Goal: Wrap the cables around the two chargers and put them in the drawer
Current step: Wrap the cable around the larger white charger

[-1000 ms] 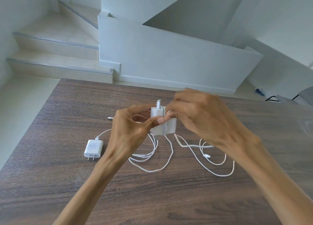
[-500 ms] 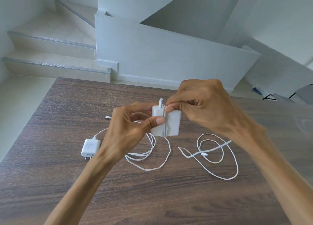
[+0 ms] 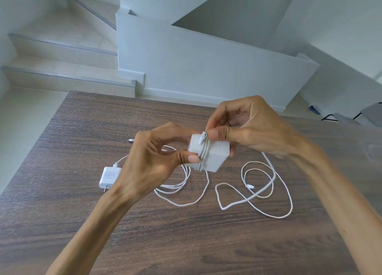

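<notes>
The left hand [image 3: 153, 161] hides part of the small charger's [image 3: 109, 176] cable [image 3: 177, 183].

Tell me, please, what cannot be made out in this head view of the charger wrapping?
- The drawer: not in view.
- Square charger: its far side is hidden by the right hand.
- Small charger: print too small to read; the left hand covers its edge.
- Loose cable: its path under the hands is hidden.

White square charger [image 3: 215, 157], white cable [image 3: 203, 152] wound on it. 2nd white charger [image 3: 109, 176], white cable [image 3: 266, 192] loops. Worktop [image 3: 186, 243] dark brown woodgrain, streaked. Stairs [image 3: 62, 68] beige tile, grey edging. Walls [image 3: 206, 72] pale grey-white.
</notes>
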